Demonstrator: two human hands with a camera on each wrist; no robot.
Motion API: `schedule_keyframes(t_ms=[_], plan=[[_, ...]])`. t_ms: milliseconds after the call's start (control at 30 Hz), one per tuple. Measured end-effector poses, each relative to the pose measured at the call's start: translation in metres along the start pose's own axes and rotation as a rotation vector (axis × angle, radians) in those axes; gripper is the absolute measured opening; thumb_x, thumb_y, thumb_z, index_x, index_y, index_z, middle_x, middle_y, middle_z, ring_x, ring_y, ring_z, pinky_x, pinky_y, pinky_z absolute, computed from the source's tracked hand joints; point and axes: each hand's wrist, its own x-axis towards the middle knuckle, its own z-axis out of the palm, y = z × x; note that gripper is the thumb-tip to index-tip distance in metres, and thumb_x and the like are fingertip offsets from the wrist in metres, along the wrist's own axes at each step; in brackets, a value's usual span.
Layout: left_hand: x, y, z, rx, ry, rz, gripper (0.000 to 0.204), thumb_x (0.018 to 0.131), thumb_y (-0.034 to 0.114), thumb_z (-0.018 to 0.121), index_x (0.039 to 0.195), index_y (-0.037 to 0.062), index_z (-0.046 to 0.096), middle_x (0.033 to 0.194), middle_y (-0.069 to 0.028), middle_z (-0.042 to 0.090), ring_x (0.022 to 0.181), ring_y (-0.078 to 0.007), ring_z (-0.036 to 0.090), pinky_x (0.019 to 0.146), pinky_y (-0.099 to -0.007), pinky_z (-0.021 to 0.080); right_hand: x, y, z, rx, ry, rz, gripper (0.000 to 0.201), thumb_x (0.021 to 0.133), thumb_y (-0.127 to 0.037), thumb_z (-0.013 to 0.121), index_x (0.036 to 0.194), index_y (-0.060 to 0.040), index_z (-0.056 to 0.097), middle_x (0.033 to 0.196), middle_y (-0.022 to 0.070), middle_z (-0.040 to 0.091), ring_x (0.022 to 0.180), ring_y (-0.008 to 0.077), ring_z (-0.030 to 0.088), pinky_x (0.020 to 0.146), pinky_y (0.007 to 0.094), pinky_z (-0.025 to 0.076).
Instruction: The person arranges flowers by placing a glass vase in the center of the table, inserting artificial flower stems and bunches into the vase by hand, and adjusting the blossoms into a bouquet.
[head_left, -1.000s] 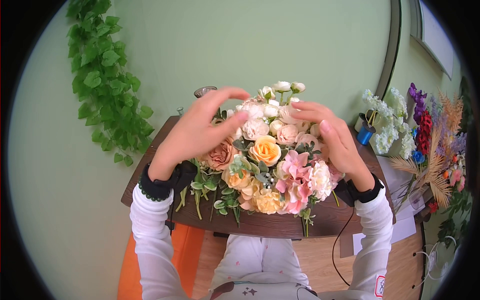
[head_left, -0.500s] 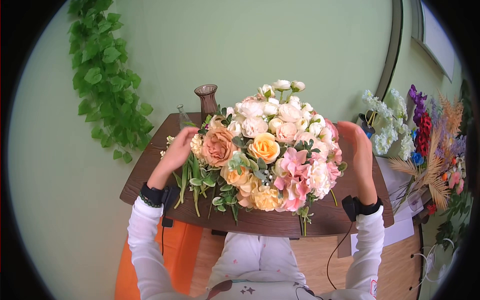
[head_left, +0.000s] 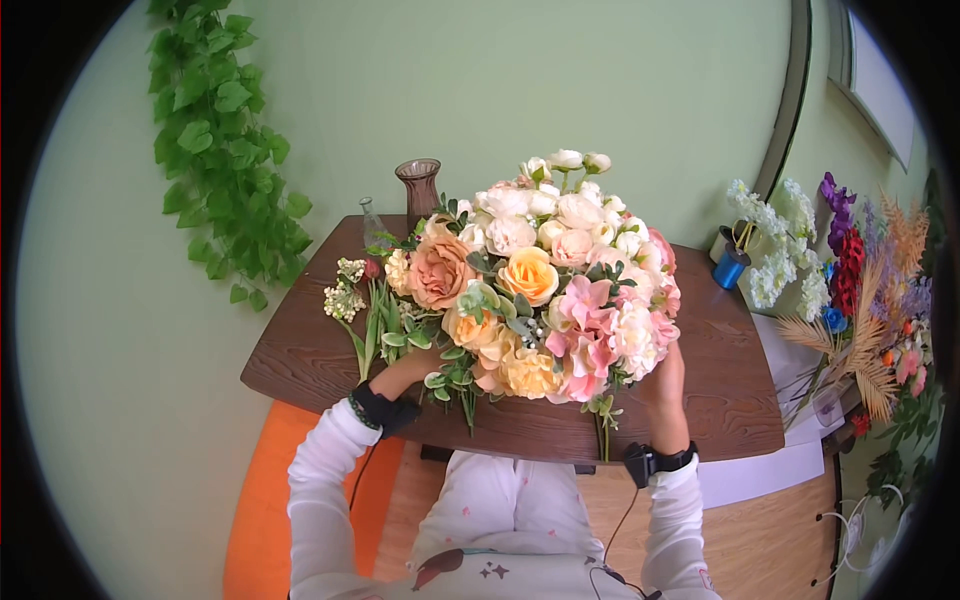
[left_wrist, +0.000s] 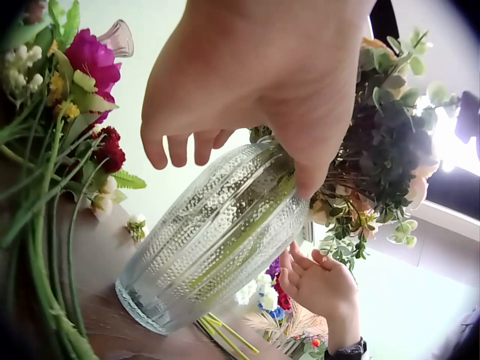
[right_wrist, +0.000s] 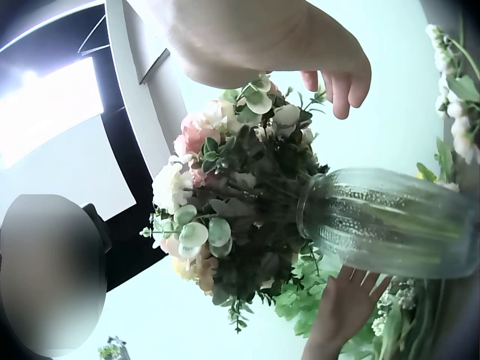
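Left wrist view, and here's the clear, textured glass vase (left_wrist: 217, 232), bottom on the dark table (head_left: 720, 350), with the big bouquet (head_left: 530, 290) crowding its mouth. Up in the head view the blooms hide that glass, spreading over the table's middle towards its front edge, between the left and right edges.

Left hand (left_wrist: 247, 82): fingers loosely bent, not wrapped round, thumb by the vase's neck; contact, can't tell. Right hand (right_wrist: 262, 45): open, relaxed fingers beside the vase, no grip.

Now the handling! Glass should be stiff, breakable, perhaps slick, though those raised dots may help. Petals look soft and easily crushed, and that broad head likely makes it top-heavy. Best hold: both palms around the widest part of the glass, below the leaves, evenly squeezed, upright, well clear of the tinted vase (head_left: 420, 190) near the far edge.
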Motion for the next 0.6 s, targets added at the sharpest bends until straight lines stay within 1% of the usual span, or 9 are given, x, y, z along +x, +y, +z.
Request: schedule_keyframes(t_ms=[33,133,233,300,333,400,533,567,600], plan=[[-0.013,-0.003,0.007,-0.005,0.013,0.013,0.038,0.083,0.012,0.053,0.120,0.0034,0.046,0.112,-0.0110,0.055,0.102,-0.0196,0.053,0.088,-0.0303,0.041,-0.006,0.002,0.007,0.022,0.018,0.015,0.038,0.095,-0.026,0.035,0.120,0.0003,0.045,0.119,0.0100,0.051,0.108,0.0187,0.049,0.093,0.0325,0.037],[-0.004,0.003,0.021,-0.021,0.049,0.053,0.039,0.083,0.014,0.054,0.120,0.0039,0.047,0.113,-0.0110,0.055,0.103,-0.0206,0.052,0.089,-0.0312,0.040,-0.022,0.012,0.014,0.071,0.055,0.124,0.041,0.094,-0.026,0.037,0.125,0.0004,0.041,0.125,0.0096,0.048,0.115,0.0197,0.045,0.097,0.0338,0.035],[0.003,0.008,0.034,-0.037,0.083,0.086,0.039,0.083,0.016,0.054,0.119,0.0044,0.047,0.114,-0.0111,0.054,0.104,-0.0216,0.051,0.089,-0.0321,0.039,-0.035,0.022,0.031,-0.013,0.096,0.149,0.042,0.095,-0.027,0.037,0.126,0.0013,0.040,0.125,0.0089,0.048,0.114,0.0196,0.046,0.095,0.0336,0.036],[0.001,0.006,0.040,-0.047,0.108,0.105,0.039,0.083,0.017,0.054,0.119,0.0047,0.047,0.115,-0.0111,0.054,0.105,-0.0223,0.051,0.090,-0.0327,0.039,-0.043,0.028,0.036,-0.068,0.233,0.341,0.043,0.094,-0.027,0.040,0.126,0.0018,0.039,0.125,0.0084,0.047,0.114,0.0185,0.045,0.095,0.0322,0.036],[0.000,0.005,0.044,-0.053,0.121,0.116,0.039,0.083,0.018,0.054,0.119,0.0049,0.047,0.115,-0.0111,0.054,0.105,-0.0227,0.051,0.090,-0.0330,0.039,-0.046,0.038,0.030,-0.066,0.232,0.341,0.043,0.094,-0.027,0.040,0.126,0.0018,0.039,0.125,0.0084,0.047,0.114,0.0185,0.045,0.095,0.0322,0.036],[0.007,0.006,0.047,-0.063,0.147,0.137,0.039,0.083,0.019,0.054,0.119,0.0052,0.048,0.116,-0.0112,0.053,0.105,-0.0234,0.050,0.090,-0.0336,0.038,-0.048,0.060,0.019,-0.057,-0.041,0.153,0.043,0.093,-0.023,0.044,0.127,0.0028,0.038,0.126,0.0087,0.047,0.115,0.0174,0.044,0.095,0.0306,0.034],[0.016,0.012,0.066,-0.084,0.197,0.169,0.040,0.082,0.022,0.055,0.119,0.0059,0.048,0.117,-0.0112,0.052,0.106,-0.0248,0.050,0.091,-0.0348,0.037,-0.049,0.066,0.024,-0.241,-0.095,0.102,0.050,0.085,-0.011,0.052,0.130,0.0013,0.034,0.126,0.0094,0.044,0.114,0.0188,0.043,0.097,0.0311,0.033],[-0.003,0.011,0.070,-0.089,0.209,0.177,0.040,0.082,0.022,0.055,0.119,0.0061,0.048,0.117,-0.0112,0.052,0.107,-0.0251,0.049,0.091,-0.0351,0.037,-0.046,0.073,0.020,-0.291,-0.103,0.098,0.055,0.082,-0.009,0.055,0.132,-0.0007,0.032,0.126,0.0101,0.043,0.113,0.0198,0.043,0.097,0.0317,0.033],[0.005,0.012,0.076,-0.095,0.222,0.186,0.040,0.082,0.023,0.055,0.119,0.0063,0.048,0.118,-0.0113,0.052,0.107,-0.0254,0.049,0.091,-0.0354,0.037,-0.047,0.078,0.017,-0.289,-0.103,0.099,0.055,0.082,-0.009,0.055,0.132,-0.0007,0.032,0.126,0.0101,0.043,0.113,0.0198,0.043,0.097,0.0317,0.033]])
